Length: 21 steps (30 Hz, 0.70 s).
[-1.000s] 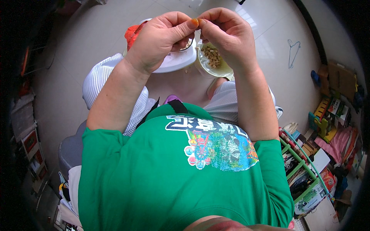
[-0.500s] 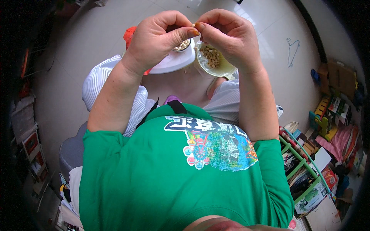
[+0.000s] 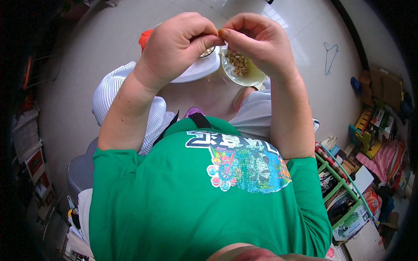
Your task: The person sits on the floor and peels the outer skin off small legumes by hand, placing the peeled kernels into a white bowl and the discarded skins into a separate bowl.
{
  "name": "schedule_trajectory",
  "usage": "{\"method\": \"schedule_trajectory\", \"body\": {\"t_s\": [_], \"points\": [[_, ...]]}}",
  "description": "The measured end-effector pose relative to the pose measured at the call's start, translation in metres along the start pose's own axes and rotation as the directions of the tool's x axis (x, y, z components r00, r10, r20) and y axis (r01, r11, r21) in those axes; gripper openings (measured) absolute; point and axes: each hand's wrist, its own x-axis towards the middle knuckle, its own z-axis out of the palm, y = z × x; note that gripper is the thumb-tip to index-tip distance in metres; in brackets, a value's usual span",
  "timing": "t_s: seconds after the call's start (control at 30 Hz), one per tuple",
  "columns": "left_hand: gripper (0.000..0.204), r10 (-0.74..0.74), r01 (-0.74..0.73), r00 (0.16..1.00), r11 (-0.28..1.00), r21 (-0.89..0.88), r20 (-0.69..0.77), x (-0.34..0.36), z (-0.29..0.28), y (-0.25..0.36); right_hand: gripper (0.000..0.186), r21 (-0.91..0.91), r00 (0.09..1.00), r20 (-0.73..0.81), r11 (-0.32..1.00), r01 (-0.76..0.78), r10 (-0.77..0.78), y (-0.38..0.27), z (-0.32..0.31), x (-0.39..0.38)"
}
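Above my lap, my left hand (image 3: 176, 52) and my right hand (image 3: 257, 48) meet fingertip to fingertip in pinches, around something small that their fingers mostly hide. A fingertip there looks stained orange. Behind my left hand, a bowl of pale kernels (image 3: 206, 53), partly hidden, sits on a white plastic surface (image 3: 196, 71). Below my right hand is a pale yellow-green bowl (image 3: 252, 78), lined with clear plastic and holding tan broken pieces (image 3: 238, 64). An orange-red bag (image 3: 144, 40) shows beyond my left wrist.
The tiled floor (image 3: 74, 100) surrounds my legs in striped trousers (image 3: 114, 90). A pale hanger (image 3: 331, 58) lies at the right. Cardboard, cloth and a green crate (image 3: 339, 195) are piled along the right side; a grey seat (image 3: 80, 165) shows at my left.
Both hands stay pinched together. My left hand has shifted slightly left and rotated so more of its back shows. The fingertips have moved a little down since a second ago.
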Motion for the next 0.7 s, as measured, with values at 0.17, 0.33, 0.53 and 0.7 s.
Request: {"method": "schedule_trajectory", "body": {"t_s": [0.17,0.33,0.53,0.7], "points": [[0.006,0.032,-0.036,0.999,0.992,0.118,0.036,-0.002,0.000,-0.001,0.015,-0.034,0.998,0.023,0.998,-0.054,0.055,0.000,0.000,-0.001],[0.010,-0.075,0.076,0.997,0.991,-0.111,0.013,-0.003,0.004,-0.004,0.017,-0.047,0.999,0.012,0.998,-0.050,0.050,0.000,0.001,0.000],[0.016,-0.392,0.342,0.913,0.581,-0.738,0.115,-0.004,0.011,-0.008,0.019,0.153,0.999,-0.001,0.987,0.041,-0.041,0.006,-0.001,0.002],[0.018,-0.345,0.331,0.922,0.470,-0.818,0.174,-0.003,0.007,-0.004,0.019,0.115,0.993,0.000,0.987,0.115,-0.116,0.003,-0.001,0.002]]}}
